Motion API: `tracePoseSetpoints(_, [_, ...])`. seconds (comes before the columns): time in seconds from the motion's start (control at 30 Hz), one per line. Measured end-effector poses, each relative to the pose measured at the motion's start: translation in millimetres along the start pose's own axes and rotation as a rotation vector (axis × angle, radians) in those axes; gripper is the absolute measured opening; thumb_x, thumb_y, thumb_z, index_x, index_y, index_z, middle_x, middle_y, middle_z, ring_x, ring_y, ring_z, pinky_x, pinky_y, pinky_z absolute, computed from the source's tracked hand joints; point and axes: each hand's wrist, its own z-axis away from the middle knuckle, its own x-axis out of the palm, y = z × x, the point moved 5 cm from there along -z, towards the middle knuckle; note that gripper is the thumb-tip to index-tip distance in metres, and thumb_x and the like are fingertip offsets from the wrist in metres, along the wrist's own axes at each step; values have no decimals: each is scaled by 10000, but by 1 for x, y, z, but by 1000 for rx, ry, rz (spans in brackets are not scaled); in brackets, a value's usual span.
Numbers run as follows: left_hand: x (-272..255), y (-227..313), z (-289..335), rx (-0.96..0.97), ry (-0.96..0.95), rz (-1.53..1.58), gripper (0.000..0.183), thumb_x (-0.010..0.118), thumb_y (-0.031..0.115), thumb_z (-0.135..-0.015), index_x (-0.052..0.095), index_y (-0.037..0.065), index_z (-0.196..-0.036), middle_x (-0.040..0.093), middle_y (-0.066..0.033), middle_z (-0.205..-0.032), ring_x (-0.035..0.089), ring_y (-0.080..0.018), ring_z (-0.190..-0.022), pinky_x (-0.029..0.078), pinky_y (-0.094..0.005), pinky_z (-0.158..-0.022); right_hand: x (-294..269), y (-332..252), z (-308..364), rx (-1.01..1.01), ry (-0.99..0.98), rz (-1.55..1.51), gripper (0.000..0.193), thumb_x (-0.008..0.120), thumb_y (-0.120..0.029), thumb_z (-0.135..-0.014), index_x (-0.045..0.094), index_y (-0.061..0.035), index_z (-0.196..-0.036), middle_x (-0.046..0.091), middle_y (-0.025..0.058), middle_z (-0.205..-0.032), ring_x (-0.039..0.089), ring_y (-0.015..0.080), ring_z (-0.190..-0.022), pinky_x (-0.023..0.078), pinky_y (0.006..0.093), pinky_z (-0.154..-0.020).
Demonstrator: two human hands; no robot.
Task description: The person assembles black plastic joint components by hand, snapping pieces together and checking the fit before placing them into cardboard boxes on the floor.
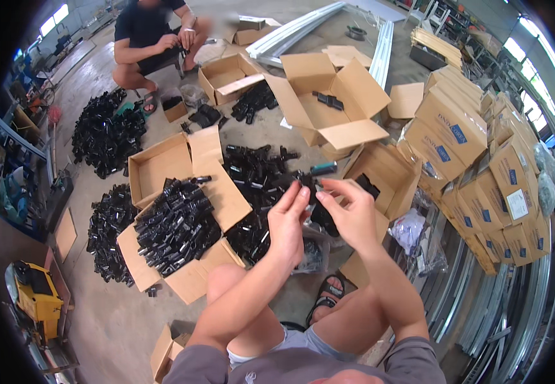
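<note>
In front of me, above a heap of black parts [255, 169], my two hands are raised close together. My left hand [286, 221] is closed, with thumb and fingers pinching a small black part [305, 178]. Close to its right side, my right hand [352, 210] has thumb and forefinger pinched together; what sits in that pinch is too small to name. A tool with a teal handle [323, 168] shows just beyond my fingertips; whether it is touched cannot be made out. Left of my left forearm, an open carton [138, 265] is heaped with black parts [178, 227].
More black piles [106, 131] lie at the left. An open carton [354, 89] ahead holds one black piece. Taped cartons [447, 125] are stacked at the right, beside metal profiles [463, 301]. Across the floor a person [152, 48] sits handling a dark piece.
</note>
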Motion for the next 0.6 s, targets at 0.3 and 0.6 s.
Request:
tracePoseSetpoints(0.3, [-7,-14,3,150,58,-61,455,744,113,-896,602,-24,-1307,715,-29,-1063,606,-49,-821,480,-223,-669,17,23,7,-102,177,-77,142,739,-103,-847,722,7,-934,692,129,-843,678,239,-782,514,328,-696])
tracePoseSetpoints(0.6, [4,-29,4,128,-33,-134,443,710,103,-921,583,-8,-1330,708,-29,-1058,597,-51,-826,482,-223,-708,-2,29,19,-119,241,-82,165,721,-174,-879,717,-19,-936,685,124,-848,645,293,-736,493,390,-657])
